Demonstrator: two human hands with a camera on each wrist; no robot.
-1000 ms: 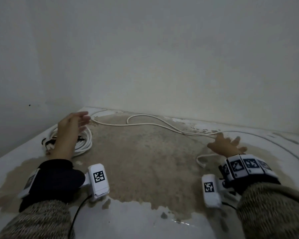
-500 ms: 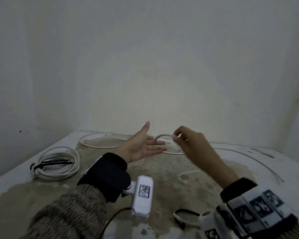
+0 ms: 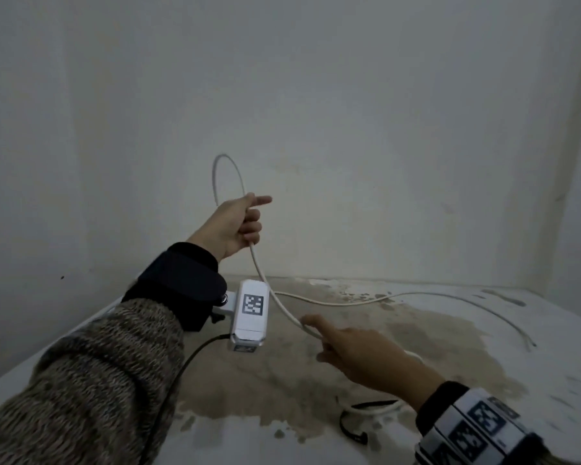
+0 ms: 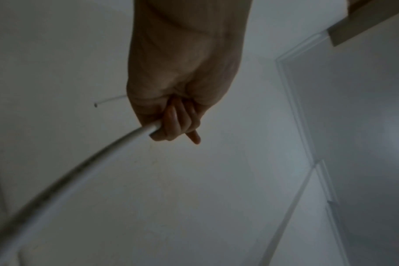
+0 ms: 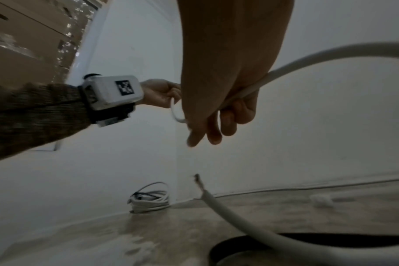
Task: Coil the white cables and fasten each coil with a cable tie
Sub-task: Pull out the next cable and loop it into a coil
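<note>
- The white cable (image 3: 259,263), flat on the bench (image 3: 534,380) 1 s ago, now rises from the surface in an arc, its free end curling above the left hand (image 3: 233,226).
- The left hand's grip is closed round the cable, raised before the wall (image 3: 383,129); it was open-palmed 0.5 s ago.
- The right hand (image 3: 356,350) has dropped lower, fingers loosely curled round the same cable.
- The cable is thin, round, with a frayed end (image 5: 197,178).
- The rest trails across the stained bench toward its right edge.
- 1 tied coil (image 5: 149,198) sits in the corner; a black cable tie (image 3: 353,427) lies near the front edge.
</note>
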